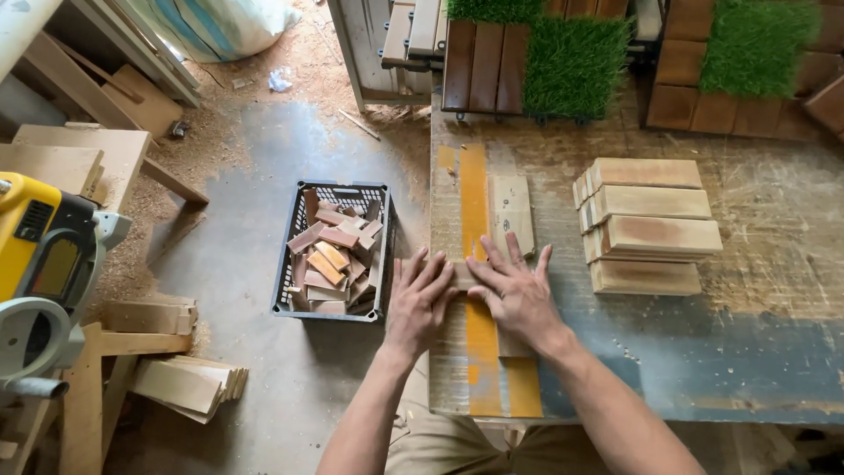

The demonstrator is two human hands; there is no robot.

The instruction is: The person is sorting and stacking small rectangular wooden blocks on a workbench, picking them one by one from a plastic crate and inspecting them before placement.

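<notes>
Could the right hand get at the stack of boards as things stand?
Probably yes. The right hand lies flat on the bench, with the stack of boards just to its right. Only bare bench top shows between them, and nothing lies on the stack.

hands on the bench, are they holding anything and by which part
Both hands, left hand and right hand, lie flat on a small wood piece, pressing its top; no gripping shows.

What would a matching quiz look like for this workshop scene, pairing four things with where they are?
Things:
1. crate of wood offcuts
2. stack of planks
3. yellow saw
4. grass tiles

Places:
A. far edge of the bench
B. floor, left of the bench
C. far left of the picture
D. bench top, right of the hands

Pairs: 1-B, 2-D, 3-C, 4-A
</notes>
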